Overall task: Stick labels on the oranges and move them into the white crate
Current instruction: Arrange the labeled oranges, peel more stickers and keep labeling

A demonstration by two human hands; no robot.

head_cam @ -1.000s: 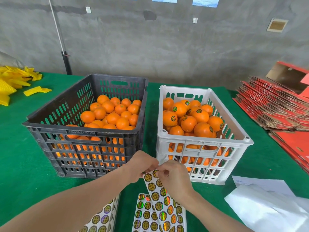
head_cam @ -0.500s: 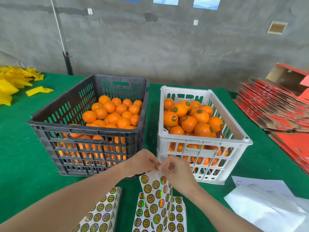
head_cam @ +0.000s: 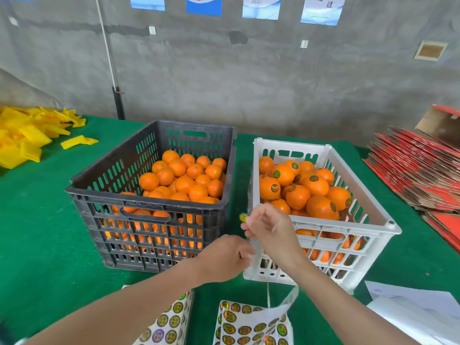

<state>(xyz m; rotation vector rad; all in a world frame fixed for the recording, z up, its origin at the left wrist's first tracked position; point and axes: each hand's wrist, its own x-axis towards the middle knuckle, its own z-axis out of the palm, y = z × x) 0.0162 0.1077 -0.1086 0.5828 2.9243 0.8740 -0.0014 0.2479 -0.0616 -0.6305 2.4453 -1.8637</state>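
Note:
A black crate (head_cam: 99, 207) on the left holds plain oranges (head_cam: 184, 184). The white crate (head_cam: 373, 235) on the right holds oranges with round labels (head_cam: 321, 207). In front of the white crate's near left corner my right hand (head_cam: 271, 227) is raised, with one round gold label (head_cam: 243, 217) stuck at its fingertips. Just below it my left hand (head_cam: 224, 257) pinches the top edge of a label sheet (head_cam: 278, 313), which hangs down toward me. Its lower part still carries several labels.
More label sheets lie at the near edge (head_cam: 169, 322) and under the hanging one (head_cam: 239, 327). White paper (head_cam: 410, 310) lies at the lower right. Red flat cartons (head_cam: 418, 175) are stacked on the right, yellow foam nets (head_cam: 22, 138) piled at the far left on the green cloth (head_cam: 44, 245).
My right hand has peeled one label off the sheet and lifted it up toward the white crate. The sheet has dropped lower in my left hand. The camera has tilted up.

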